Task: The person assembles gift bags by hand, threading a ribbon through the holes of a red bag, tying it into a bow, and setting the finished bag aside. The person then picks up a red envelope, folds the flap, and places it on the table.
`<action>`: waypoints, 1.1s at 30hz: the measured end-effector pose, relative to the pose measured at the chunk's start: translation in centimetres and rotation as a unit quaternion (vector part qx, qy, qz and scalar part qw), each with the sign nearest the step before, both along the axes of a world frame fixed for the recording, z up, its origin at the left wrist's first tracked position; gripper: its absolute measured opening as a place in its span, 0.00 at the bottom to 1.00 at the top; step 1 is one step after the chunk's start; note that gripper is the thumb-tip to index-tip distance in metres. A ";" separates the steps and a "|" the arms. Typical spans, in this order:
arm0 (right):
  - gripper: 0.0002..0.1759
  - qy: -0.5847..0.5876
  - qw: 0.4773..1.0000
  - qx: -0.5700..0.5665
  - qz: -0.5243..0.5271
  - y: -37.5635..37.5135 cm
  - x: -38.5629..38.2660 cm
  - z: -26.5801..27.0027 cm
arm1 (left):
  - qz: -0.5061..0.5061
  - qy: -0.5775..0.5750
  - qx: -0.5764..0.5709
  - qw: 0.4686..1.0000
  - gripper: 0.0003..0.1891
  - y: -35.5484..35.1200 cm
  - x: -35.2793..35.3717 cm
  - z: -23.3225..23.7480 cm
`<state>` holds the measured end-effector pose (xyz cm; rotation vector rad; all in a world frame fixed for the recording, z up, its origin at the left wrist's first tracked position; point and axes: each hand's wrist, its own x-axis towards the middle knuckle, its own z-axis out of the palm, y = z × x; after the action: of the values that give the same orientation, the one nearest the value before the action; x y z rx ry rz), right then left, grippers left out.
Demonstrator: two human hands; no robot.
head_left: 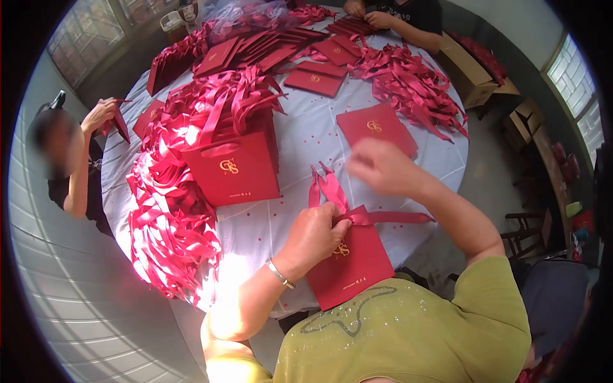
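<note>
A red bag with gold lettering (pixel 354 268) lies flat at the table's near edge, against my body. My left hand (pixel 316 233) is closed on the ribbon at the bag's top edge. Pink-red ribbon (pixel 399 217) stretches right from there, and more ribbon ends (pixel 329 187) point up beyond my fingers. My right hand (pixel 380 167) is raised to the upper right, off the bag, its fingers bent and blurred. Whether it holds anything cannot be made out. Just past it a flat red bag (pixel 377 127) lies on the white cloth.
Stacked red bags (pixel 239 169) stand left of centre beside a big ribbon heap (pixel 169 217). Another ribbon pile (pixel 415 86) lies at the right. Co-workers' hands show at the left (pixel 99 115) and far side (pixel 380 19). Cardboard boxes (pixel 469 70) stand beyond the right edge.
</note>
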<state>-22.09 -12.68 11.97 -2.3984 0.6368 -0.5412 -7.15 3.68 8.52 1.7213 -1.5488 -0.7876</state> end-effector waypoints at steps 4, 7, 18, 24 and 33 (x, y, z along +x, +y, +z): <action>0.19 0.178 0.983 0.033 0.041 3.9 -6.0 1.1 | 0.003 -0.027 -0.022 0.999 0.13 -0.1 -0.1 0.2; 0.18 0.126 0.988 0.071 0.045 4.8 -7.6 -0.1 | 0.002 -0.023 -0.022 1.000 0.12 -0.1 -0.1 0.0; 0.09 -0.031 0.939 0.343 -0.004 4.3 -12.2 3.9 | 0.007 0.051 0.086 0.995 0.10 -0.1 -0.5 1.7; 0.09 -0.236 0.904 0.349 0.073 4.3 -14.0 4.6 | 0.001 0.060 0.082 0.995 0.10 -0.2 -0.4 1.4; 0.04 -0.295 0.940 0.126 0.120 6.2 -7.4 4.3 | -0.005 0.012 -0.024 1.000 0.09 0.1 -0.2 0.1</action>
<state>-29.46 -6.51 16.29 -1.8944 0.1340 -0.9526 -7.40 3.80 8.66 1.6646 -1.5481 -0.7679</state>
